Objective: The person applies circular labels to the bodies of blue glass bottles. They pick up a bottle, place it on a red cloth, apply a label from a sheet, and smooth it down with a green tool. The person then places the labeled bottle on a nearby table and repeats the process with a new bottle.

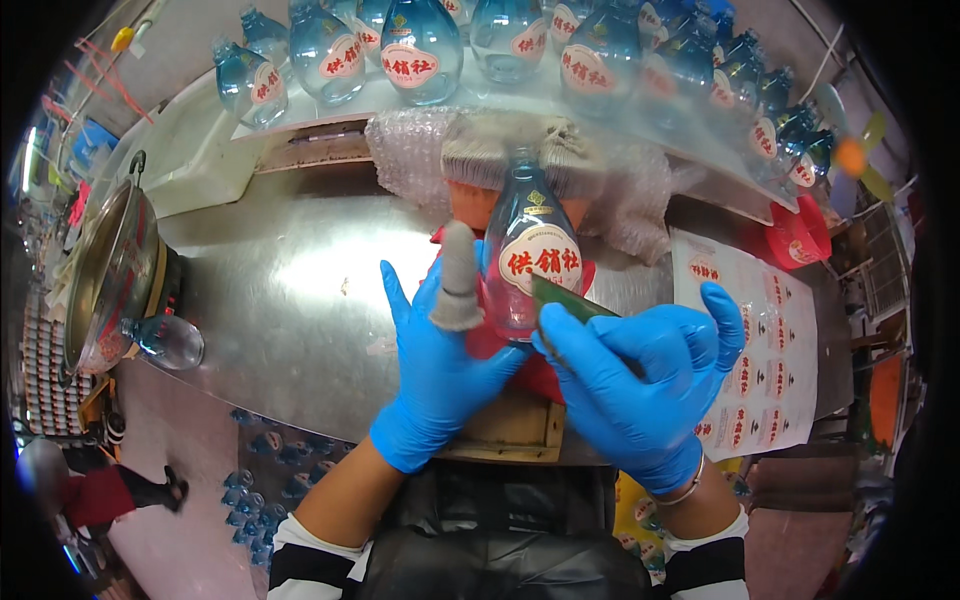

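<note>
A blue-tinted glass bottle (527,205) with a pale oval label bearing red print lies tilted before me on red cloth (540,375). My left hand (425,365), in a blue glove with a grey sleeve (459,280) over one finger, steadies it from the left; the thumb is by the bottle's base, and some fingers are hidden behind the glass. Between the thumb and fingers of my blue-gloved right hand (640,370) is a flat dark-green scraper (568,300). Its tip meets the lower right of the label. The right little finger sticks out.
Labelled blue bottles (420,60) stand along the raised back shelf. Behind the held bottle is bubble wrap (410,150) around a padded rest. A label sheet (790,330) lies right, near a red container (800,235). A metal pan (105,270) and a clear bottle (172,342) are left.
</note>
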A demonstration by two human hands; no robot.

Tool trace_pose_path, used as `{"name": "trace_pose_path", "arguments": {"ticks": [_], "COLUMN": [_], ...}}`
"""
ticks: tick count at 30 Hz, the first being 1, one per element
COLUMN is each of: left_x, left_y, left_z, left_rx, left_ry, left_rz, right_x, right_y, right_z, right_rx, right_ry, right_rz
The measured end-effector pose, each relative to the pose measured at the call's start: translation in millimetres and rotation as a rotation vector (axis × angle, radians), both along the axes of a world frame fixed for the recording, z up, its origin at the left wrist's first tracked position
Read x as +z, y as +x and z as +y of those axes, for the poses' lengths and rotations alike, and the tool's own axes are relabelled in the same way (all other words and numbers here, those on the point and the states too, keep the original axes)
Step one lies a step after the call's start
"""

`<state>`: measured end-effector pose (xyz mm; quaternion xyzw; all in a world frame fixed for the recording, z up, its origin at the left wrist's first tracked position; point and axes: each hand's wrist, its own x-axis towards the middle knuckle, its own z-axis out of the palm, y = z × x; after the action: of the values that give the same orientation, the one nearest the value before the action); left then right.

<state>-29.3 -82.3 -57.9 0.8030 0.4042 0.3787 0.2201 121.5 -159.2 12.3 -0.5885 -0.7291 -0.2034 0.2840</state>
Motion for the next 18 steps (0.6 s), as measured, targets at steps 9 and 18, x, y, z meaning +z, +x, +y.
{"name": "trace_pose_path", "arguments": {"ticks": [9,18], "left_x": [11,13], "left_y": [-9,0], "left_z": [-11,-10], "left_rx": [0.057,0.062], "left_ry": [0.348,0.192], "left_rz": [0.321,0.219], "right_x": [-9,-28], "right_y": [22,18], "right_z": [-16,12], "right_rx": [0.076,-0.088], "right_ry": [-0.046,-0.202], "right_rz": [0.134,1.6]}}
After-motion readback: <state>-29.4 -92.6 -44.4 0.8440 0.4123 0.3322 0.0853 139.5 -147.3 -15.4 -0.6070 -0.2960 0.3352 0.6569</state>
